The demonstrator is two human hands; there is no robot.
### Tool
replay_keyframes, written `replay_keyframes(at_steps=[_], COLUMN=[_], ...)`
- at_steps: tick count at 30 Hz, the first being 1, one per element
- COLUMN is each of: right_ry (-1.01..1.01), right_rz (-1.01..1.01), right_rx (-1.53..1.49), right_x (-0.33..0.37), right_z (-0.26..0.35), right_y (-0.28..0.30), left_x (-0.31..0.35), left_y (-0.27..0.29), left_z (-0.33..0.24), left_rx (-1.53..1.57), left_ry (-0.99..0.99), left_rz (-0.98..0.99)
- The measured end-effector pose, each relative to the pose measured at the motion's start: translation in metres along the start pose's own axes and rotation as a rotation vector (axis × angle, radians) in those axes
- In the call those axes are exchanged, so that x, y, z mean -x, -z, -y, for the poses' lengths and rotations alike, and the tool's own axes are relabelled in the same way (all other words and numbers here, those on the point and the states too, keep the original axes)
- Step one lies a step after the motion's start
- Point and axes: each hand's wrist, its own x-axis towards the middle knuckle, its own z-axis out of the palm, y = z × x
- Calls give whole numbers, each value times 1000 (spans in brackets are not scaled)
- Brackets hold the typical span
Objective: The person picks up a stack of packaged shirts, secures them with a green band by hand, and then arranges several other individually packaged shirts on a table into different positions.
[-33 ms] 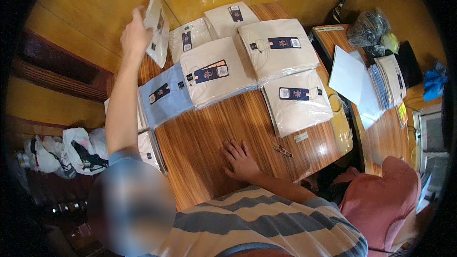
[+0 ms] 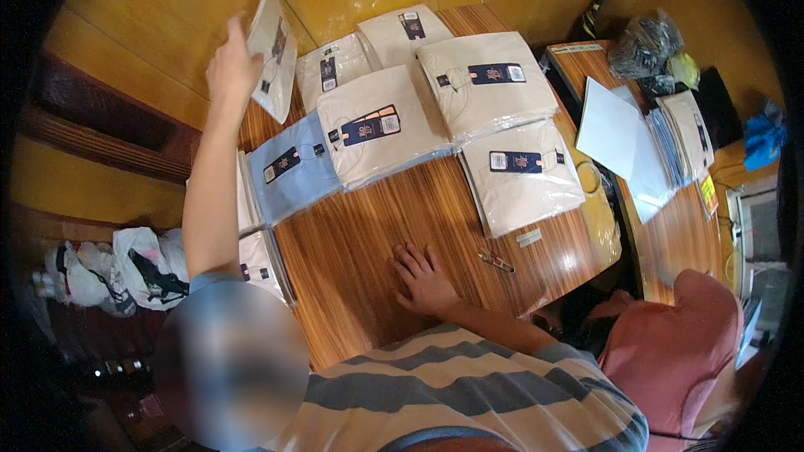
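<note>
At the far left of the table my left hand (image 2: 233, 63) grips the edge of a clear-bagged, folded pale garment (image 2: 276, 59), which stands tilted near the wall. Its far-side fingers are hidden. My right hand (image 2: 423, 283) lies flat on the wooden table (image 2: 360, 234), fingers spread, holding nothing. Bagged, folded garments with dark tags lie beyond it: a light blue one (image 2: 289, 163), a cream stack (image 2: 381, 121), a taller cream stack (image 2: 490, 84) and another cream stack (image 2: 519, 176). A small pair of thread snips (image 2: 496, 262) rests right of my right hand.
More bagged garments (image 2: 264, 259) line the left edge. A yellow tape roll (image 2: 588, 180) sits near the right edge. A second table (image 2: 670, 243) holds white sheets (image 2: 607, 130) and folded garments (image 2: 687, 134). Salmon-pink fabric (image 2: 670, 351) is at lower right; white bags (image 2: 138, 264) at left.
My left hand has shifted slightly left and the bagged garment beside it has tilted a little. My right hand stays in place.
</note>
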Motion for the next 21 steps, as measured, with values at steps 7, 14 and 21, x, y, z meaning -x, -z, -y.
replay_keyframes(at_steps=[7,14,21], right_ry=[27,-156,328], right_rz=[-165,-613,-699], right_rx=[-84,-1224,-490], right_x=[1,10,86], right_z=[-11,-22,-31], right_y=[-22,-10,113], left_x=[104,235,322], left_y=[89,125,116], left_z=[3,-32,-118], left_rx=[140,410,186], left_ry=[-325,-162,-479], left_rz=[136,818,1058])
